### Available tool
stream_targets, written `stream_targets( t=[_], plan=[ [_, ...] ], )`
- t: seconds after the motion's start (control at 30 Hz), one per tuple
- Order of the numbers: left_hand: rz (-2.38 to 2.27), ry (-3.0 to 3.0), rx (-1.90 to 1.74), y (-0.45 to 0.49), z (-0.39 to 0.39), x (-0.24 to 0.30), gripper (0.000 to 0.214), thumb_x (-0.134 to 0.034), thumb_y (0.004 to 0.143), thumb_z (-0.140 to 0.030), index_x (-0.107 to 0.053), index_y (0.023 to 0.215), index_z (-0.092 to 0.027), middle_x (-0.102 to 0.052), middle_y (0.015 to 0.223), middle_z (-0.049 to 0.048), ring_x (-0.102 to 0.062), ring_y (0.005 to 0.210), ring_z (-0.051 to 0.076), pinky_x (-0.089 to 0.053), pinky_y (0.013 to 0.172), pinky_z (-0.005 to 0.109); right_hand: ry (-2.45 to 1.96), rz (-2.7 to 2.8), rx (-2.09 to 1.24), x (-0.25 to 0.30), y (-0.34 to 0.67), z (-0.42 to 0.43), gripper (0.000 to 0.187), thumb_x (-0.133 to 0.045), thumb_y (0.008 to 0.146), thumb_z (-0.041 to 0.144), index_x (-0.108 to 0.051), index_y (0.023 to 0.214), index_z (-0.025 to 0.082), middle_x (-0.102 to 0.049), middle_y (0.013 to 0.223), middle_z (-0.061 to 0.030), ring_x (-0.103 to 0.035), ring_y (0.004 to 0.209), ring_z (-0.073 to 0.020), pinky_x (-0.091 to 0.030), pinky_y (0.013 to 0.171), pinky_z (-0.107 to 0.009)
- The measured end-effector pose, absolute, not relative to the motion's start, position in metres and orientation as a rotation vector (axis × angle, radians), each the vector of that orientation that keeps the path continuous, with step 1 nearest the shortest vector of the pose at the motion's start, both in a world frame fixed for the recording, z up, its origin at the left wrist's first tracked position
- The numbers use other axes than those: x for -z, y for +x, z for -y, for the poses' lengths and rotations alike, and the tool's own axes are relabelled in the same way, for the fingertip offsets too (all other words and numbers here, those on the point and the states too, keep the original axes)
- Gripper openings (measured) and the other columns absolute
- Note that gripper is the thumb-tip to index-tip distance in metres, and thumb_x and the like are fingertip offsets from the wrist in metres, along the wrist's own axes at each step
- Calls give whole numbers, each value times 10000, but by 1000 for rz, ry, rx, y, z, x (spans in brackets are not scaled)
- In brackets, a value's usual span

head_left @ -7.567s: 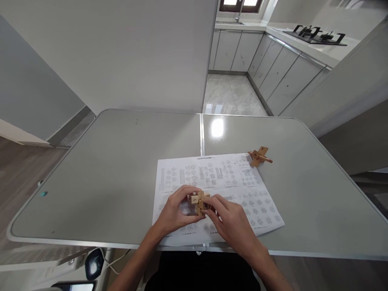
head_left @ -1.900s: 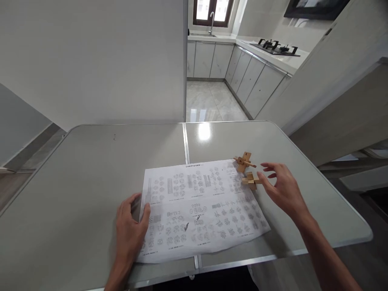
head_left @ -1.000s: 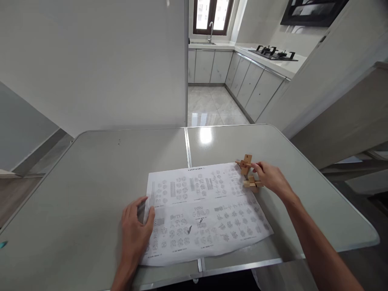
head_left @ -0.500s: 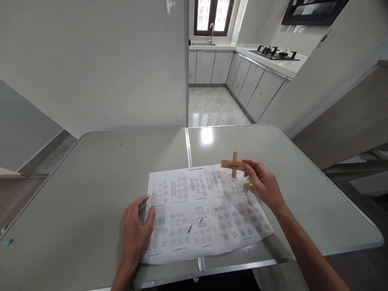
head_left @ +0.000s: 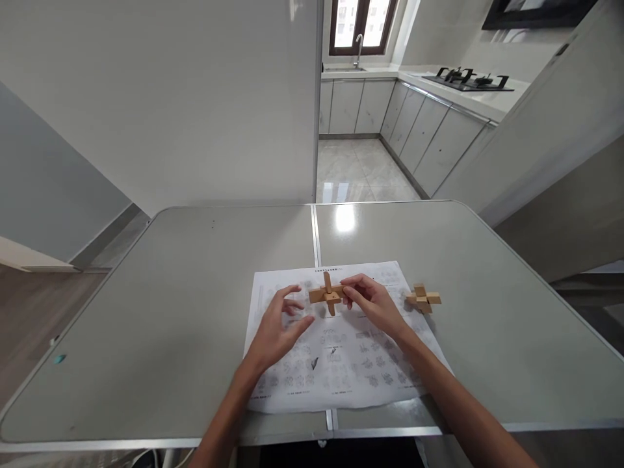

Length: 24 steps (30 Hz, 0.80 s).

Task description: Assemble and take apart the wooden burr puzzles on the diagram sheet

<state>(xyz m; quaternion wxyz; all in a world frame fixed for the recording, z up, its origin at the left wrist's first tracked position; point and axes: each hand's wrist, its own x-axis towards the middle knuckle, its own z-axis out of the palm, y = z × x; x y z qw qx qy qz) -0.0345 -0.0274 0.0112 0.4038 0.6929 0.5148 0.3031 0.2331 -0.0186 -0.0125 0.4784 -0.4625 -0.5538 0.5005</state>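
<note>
A cross-shaped wooden interlocking puzzle (head_left: 329, 296) is held above the sheet, its bars sticking out several ways. My right hand (head_left: 373, 304) pinches the puzzle's right-hand bar between thumb and fingertips. Just left of the puzzle, my left hand (head_left: 281, 328) is open, thumb and fingers apart, with a small gap to the wood. Under both hands lies a white instruction sheet (head_left: 341, 390) printed with rows of small grey diagrams. A second wooden interlocking puzzle (head_left: 423, 299) rests at the sheet's right edge, beyond my right wrist.
The grey-green folding table (head_left: 170, 312) has a metal seam (head_left: 316, 237) down its middle. A small teal object (head_left: 59, 359) lies near the left edge. Past the table stand a white wall panel (head_left: 195, 104) and a kitchen counter with a gas stove (head_left: 470, 79).
My right hand has brought the wooden puzzle leftward to the sheet's middle. My left hand has lifted from the sheet's left edge and come close to the puzzle. The view has shifted slightly.
</note>
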Motion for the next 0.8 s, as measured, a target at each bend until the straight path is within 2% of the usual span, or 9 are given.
stream_targets(
  t=[0.07,0.17,0.33,0.5,0.67,0.8],
  plan=[
    [-1192,1706,-741,-23,10,-8,715,-804,887,-446,-475,1502,-290,-603,1491,136,-704,1132,276,-569,1033,504,-1099,1344,-1221,18,231,16,300,-690,999,525,-699,1083,236,-715,783,-10,-687,715,-195,-574,780,-384],
    [-1019,1677,-633,-13,-13,-2,896,-875,815,-437,-418,1572,-295,-603,1501,147,-659,1283,332,-521,1114,544,-1066,1326,-1246,24,229,17,293,-702,994,522,-692,1070,239,-737,784,-14,-720,742,-208,-591,800,-398],
    [-858,1621,-642,-14,-32,6,747,-870,821,-455,-574,1485,-283,-646,1467,141,-603,1379,368,-491,1154,562,-1015,1274,-1301,28,225,18,311,-726,976,533,-685,1057,236,-759,816,-23,-752,791,-220,-612,834,-415],
    [-812,1606,-752,-17,-33,11,717,-866,821,-453,-599,1460,-272,-638,1473,147,-632,1338,349,-527,1128,539,-1028,1239,-1272,28,220,21,324,-738,962,543,-664,1029,235,-773,854,-37,-766,825,-225,-624,837,-413],
    [-837,1649,-753,-17,-33,14,804,-914,765,-405,-582,1484,-265,-696,1385,137,-672,1289,335,-531,1134,527,-1078,1247,-1221,29,219,24,341,-722,963,566,-645,1021,239,-782,946,-64,-783,890,-245,-633,875,-431],
    [-875,1719,-733,-15,-31,10,762,-891,786,-376,-581,1474,-272,-679,1411,132,-677,1282,323,-542,1128,520,-1074,1276,-1202,31,221,23,300,-702,989,528,-652,1045,238,-778,1001,-72,-785,918,-243,-633,891,-424]
  ],
)
